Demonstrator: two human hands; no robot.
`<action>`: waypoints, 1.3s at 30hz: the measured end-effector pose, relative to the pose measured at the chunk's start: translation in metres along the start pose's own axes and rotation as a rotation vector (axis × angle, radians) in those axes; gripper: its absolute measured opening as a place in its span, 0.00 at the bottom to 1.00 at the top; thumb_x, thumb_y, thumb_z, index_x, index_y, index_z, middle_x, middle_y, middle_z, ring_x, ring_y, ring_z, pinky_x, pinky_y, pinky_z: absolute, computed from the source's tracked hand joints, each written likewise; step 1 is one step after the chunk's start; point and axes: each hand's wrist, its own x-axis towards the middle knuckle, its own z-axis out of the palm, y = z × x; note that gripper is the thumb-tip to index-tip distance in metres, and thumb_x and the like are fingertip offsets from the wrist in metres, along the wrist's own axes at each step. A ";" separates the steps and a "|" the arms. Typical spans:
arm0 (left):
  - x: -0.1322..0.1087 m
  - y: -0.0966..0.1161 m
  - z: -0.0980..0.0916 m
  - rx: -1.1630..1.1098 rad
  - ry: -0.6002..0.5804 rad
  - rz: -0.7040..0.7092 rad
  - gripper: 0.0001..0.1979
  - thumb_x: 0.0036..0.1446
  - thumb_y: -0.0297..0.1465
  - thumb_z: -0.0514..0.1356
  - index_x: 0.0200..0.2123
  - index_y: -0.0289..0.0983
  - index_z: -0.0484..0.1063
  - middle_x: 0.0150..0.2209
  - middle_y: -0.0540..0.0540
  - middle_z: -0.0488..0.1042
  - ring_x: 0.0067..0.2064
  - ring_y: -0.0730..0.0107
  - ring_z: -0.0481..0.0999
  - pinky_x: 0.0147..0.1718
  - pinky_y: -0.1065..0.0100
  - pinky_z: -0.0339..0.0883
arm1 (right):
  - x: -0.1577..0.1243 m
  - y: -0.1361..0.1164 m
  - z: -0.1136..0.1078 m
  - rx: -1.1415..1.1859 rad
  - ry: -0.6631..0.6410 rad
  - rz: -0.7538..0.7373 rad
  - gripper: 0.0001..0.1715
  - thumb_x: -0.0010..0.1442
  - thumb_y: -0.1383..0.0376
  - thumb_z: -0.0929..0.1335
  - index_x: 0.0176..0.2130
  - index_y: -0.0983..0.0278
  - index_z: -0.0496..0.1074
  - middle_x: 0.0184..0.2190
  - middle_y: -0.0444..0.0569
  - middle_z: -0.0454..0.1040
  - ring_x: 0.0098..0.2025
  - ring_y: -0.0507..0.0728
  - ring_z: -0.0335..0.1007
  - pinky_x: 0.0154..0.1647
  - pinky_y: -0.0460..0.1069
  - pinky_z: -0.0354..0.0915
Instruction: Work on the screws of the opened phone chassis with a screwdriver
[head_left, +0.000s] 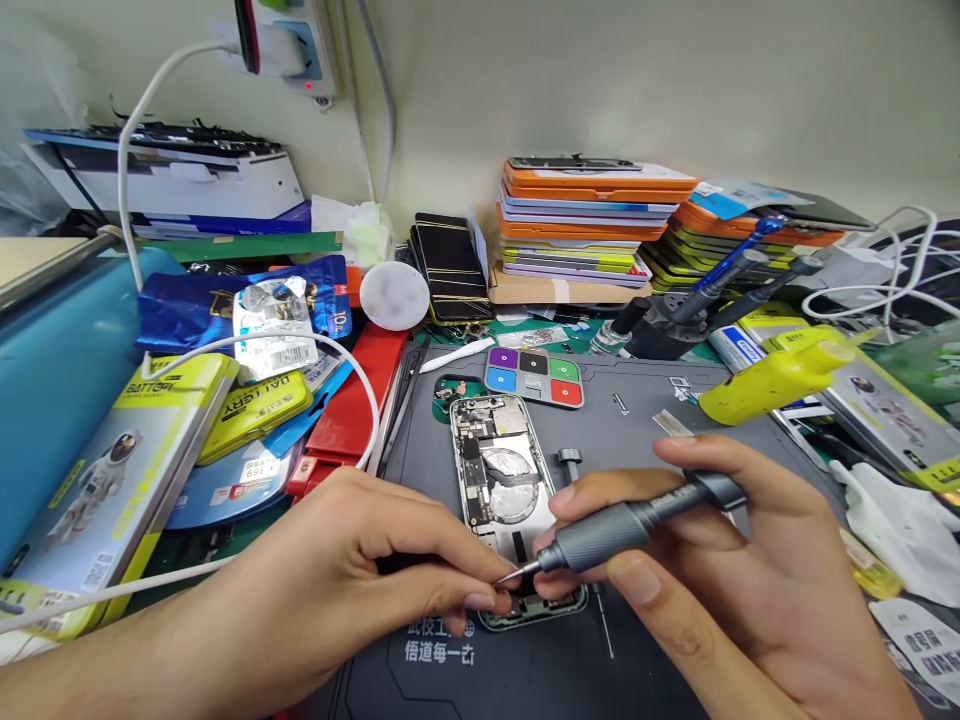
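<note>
An opened phone [525,450] lies on the dark grey mat [442,690], its metal plates and circuit board showing. Over its lower end, my right hand [720,560] grips a grey precision screwdriver [607,535], tip pointing left. The thumb and fingertips of my left hand [405,560] are pinched together at that tip; whatever tiny piece may be between them is too small to make out. A second screwdriver [570,458] lies partly under the phone and my right hand, its thin shaft emerging below.
Beyond the phone sits a magnetic pad with coloured squares [534,375]. A yellow bottle [772,380] stands tilted at right, near a tool holder [667,325]. Battery boxes [112,490] and a white cable [360,375] crowd the left; stacked orange cases [592,185] line the wall.
</note>
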 end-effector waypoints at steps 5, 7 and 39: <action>-0.001 -0.001 -0.002 0.078 -0.014 0.049 0.11 0.72 0.39 0.61 0.49 0.49 0.84 0.43 0.60 0.83 0.41 0.89 0.81 0.44 0.91 0.70 | 0.004 0.004 -0.011 0.082 -0.061 0.125 0.30 0.63 0.54 0.67 0.58 0.42 0.49 0.45 0.41 0.77 0.37 0.46 0.79 0.42 0.39 0.79; -0.001 -0.001 -0.002 0.083 -0.012 0.051 0.12 0.72 0.39 0.60 0.49 0.47 0.84 0.43 0.59 0.83 0.42 0.88 0.81 0.44 0.90 0.70 | 0.005 0.002 -0.010 0.097 -0.072 0.135 0.31 0.62 0.53 0.68 0.58 0.43 0.49 0.44 0.41 0.77 0.37 0.47 0.80 0.41 0.39 0.79; -0.001 0.007 0.000 -0.057 -0.042 -0.022 0.11 0.70 0.35 0.63 0.45 0.37 0.85 0.42 0.52 0.83 0.38 0.81 0.81 0.41 0.83 0.75 | 0.009 0.006 -0.011 0.228 -0.122 0.162 0.33 0.61 0.57 0.69 0.59 0.45 0.49 0.41 0.42 0.78 0.34 0.50 0.80 0.38 0.44 0.80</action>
